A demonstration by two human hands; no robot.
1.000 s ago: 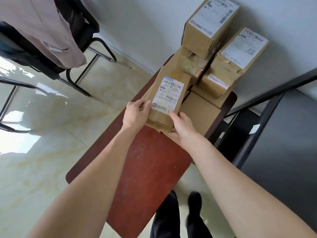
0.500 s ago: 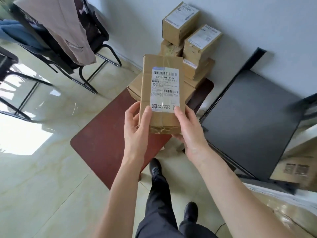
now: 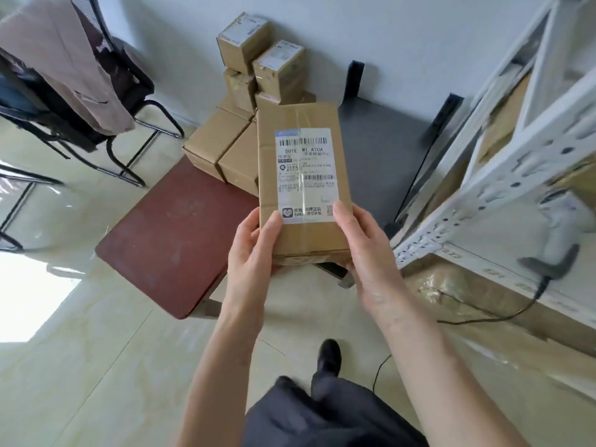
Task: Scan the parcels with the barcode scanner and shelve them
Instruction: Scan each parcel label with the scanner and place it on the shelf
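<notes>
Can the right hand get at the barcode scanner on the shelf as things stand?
Probably not yet. The right hand grips the parcel together with the left hand, so it is occupied. The scanner on the white shelf has nothing in front of it; letting go would free the way.

Both forearms are bare, with no sleeves, watch or rings on the left hand [image 3: 250, 253] or right hand [image 3: 367, 253]. Dark grey trousers [image 3: 322, 414]; a black shoe [image 3: 329, 354].
</notes>
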